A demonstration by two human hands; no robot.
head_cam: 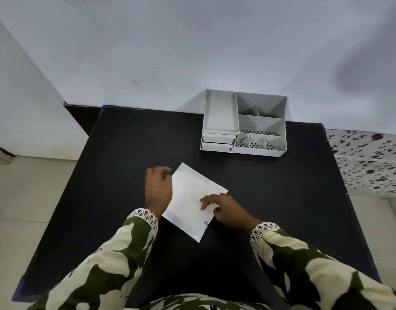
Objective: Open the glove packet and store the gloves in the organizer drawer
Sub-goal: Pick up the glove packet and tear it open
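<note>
A white paper glove packet [188, 195] lies tilted on the black table [116, 153], with blue print near its lower right edge. My left hand [158, 189] curls against the packet's left edge, fingers bent under or beside it. My right hand [224, 208] pinches the packet's right edge, fingers on top. The grey organizer [244, 123] stands at the table's far side, with several open compartments and two small shut drawers [218, 142] at its front left.
A white wall rises behind the table. To the right lies a surface with a white cloth speckled in dark spots [369, 159]. Pale floor shows at the left. My patterned sleeves fill the bottom of the view.
</note>
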